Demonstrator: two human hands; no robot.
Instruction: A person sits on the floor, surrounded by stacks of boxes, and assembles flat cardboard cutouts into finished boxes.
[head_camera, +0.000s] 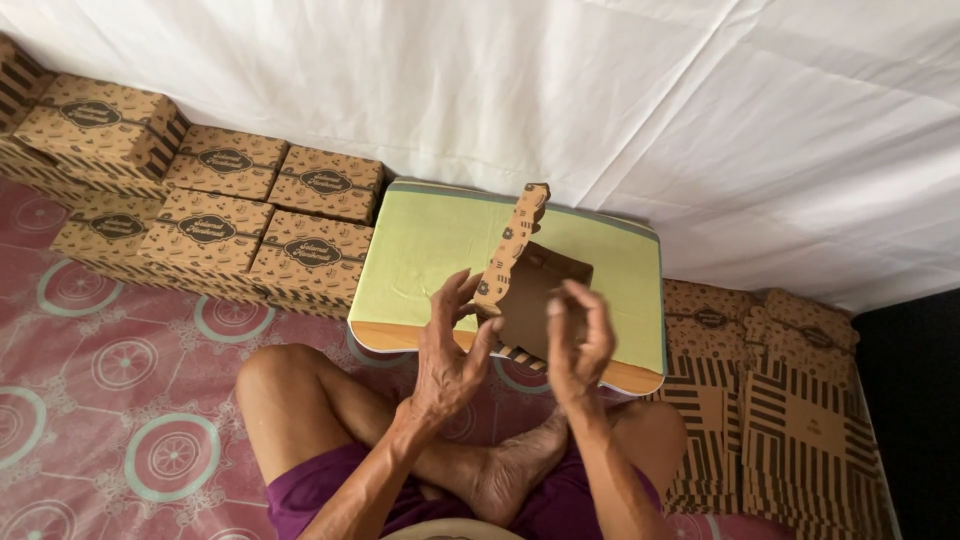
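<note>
A half-folded brown cardboard box (530, 285) with a patterned flap standing up rests on a low green-topped table (420, 250) in front of me. My left hand (448, 345) has its fingers spread and its fingertips touch the box's left side near the upright flap. My right hand (580, 340) is raised at the box's right edge, fingers curled and blurred; I cannot tell if it touches the cardboard. I sit cross-legged on the floor behind the table.
Several finished patterned brown boxes (210, 200) are stacked at the left against a white cloth wall (600, 90). Piles of flat unfolded box blanks (790, 420) lie at the right. A pink patterned floor mat (120, 400) stretches to my left.
</note>
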